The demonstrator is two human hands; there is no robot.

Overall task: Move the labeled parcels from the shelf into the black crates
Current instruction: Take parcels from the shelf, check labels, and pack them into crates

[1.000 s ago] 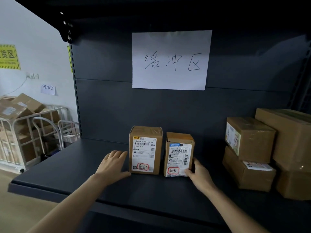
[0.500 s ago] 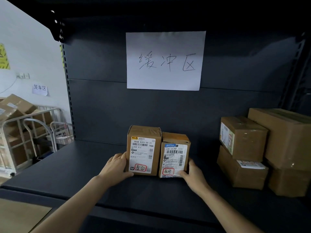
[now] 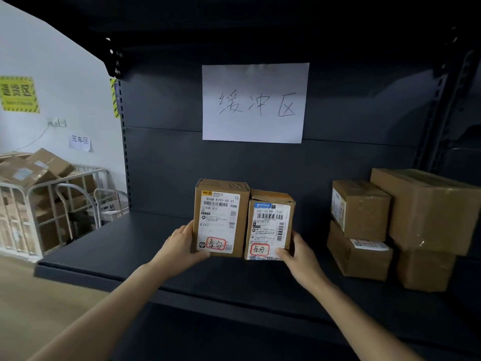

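"Where are the parcels from where you stand?"

"Side by side and touching, about the middle of the dark shelf (image 3: 125,246) along its length, between its back panel and its front edge. The taller parcel (image 3: 221,217) is on the left and the shorter parcel (image 3: 270,225) on the right. Both are upright with their white labels facing the person. Each label has a handwritten mark ringed in red near the bottom."

"And the hands?"

"The left hand (image 3: 179,246) grips the taller parcel at its lower left. Its thumb lies across the front bottom corner and the fingers (image 3: 188,226) wrap the side. The right hand (image 3: 302,259) holds the shorter parcel at its lower right in the same way, thumb on the front by the label and the rest round the side. So both sets of fingers are closed on cardboard."

"Are the parcels lifted?"

"I can't tell. Their bottoms sit right at the shelf surface, and the shadow hides any gap."

"What else is on that shelf?"

"Toward the right end there are four plain brown boxes stacked in two piles. A small box (image 3: 360,209) sits on another (image 3: 359,259), and just beside them a big carton (image 3: 426,209) sits on a lower one (image 3: 424,272). A white paper sign (image 3: 255,102) with three handwritten characters hangs on the back panel above the parcels."

"And off to the left?"

"Beyond the shelf's left end is a metal roll cage (image 3: 39,204) heaped with cardboard boxes. On the wall there's a yellow sign (image 3: 19,93) and a small paper note (image 3: 80,142)."
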